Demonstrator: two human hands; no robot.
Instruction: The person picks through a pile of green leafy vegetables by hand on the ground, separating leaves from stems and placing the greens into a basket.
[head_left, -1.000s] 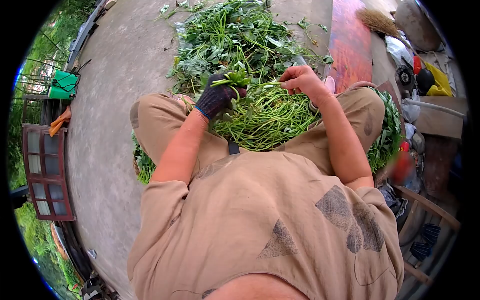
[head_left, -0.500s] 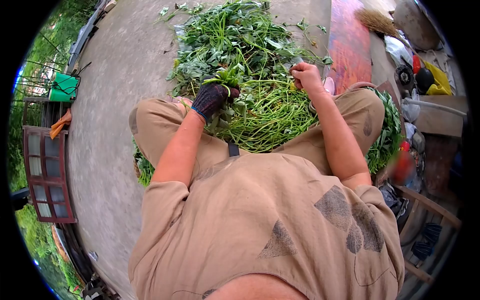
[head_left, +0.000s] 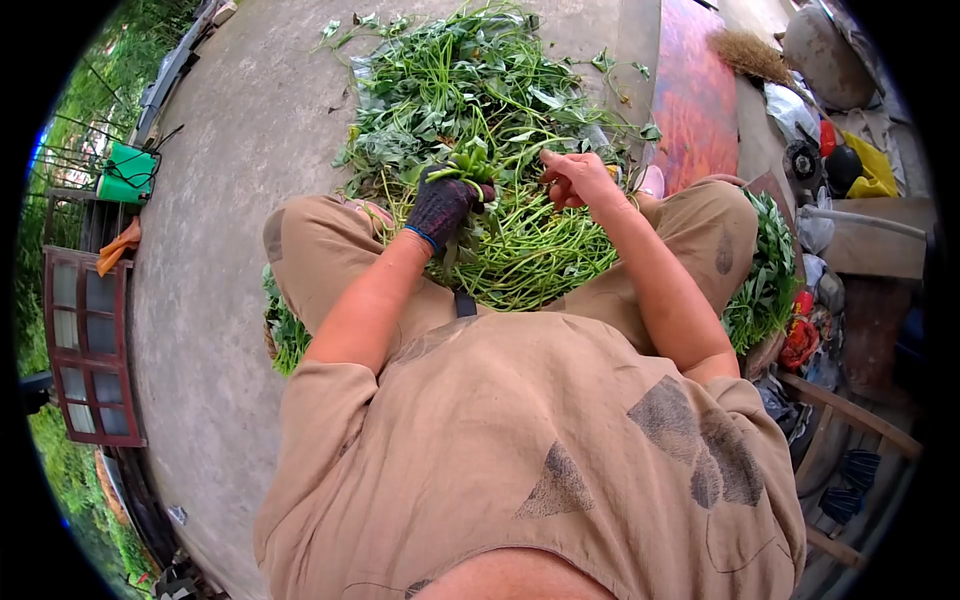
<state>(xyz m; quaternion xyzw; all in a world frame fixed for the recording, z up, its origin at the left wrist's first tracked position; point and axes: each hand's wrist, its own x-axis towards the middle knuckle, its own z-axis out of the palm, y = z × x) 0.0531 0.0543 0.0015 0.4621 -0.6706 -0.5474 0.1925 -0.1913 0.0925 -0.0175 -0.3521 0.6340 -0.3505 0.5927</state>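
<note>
My left hand [head_left: 445,207], in a dark knitted glove with a blue cuff, is closed around a bunch of green stems [head_left: 468,165]. Cut stem ends show above the fist, and leaves hang below it. Bare and to the right of the bunch, my right hand [head_left: 578,181] has its index finger stretched out and the other fingers loosely bent. I make out nothing in its grip. Under both hands lie long trimmed green stems [head_left: 530,265] between my knees. Beyond them spreads a heap of leafy vines [head_left: 460,75].
Leafy greens [head_left: 765,270] sit beside my right knee, more greens [head_left: 285,325] beside the left. A reddish board [head_left: 695,100], a straw broom [head_left: 750,53] and a yellow bag [head_left: 872,165] lie to the right. A framed window [head_left: 95,345] stands left on the concrete floor [head_left: 215,240].
My right hand has moved left, closer to the bunch, and its index finger has stretched out. My left hand has shifted slightly right, still holding the stems.
</note>
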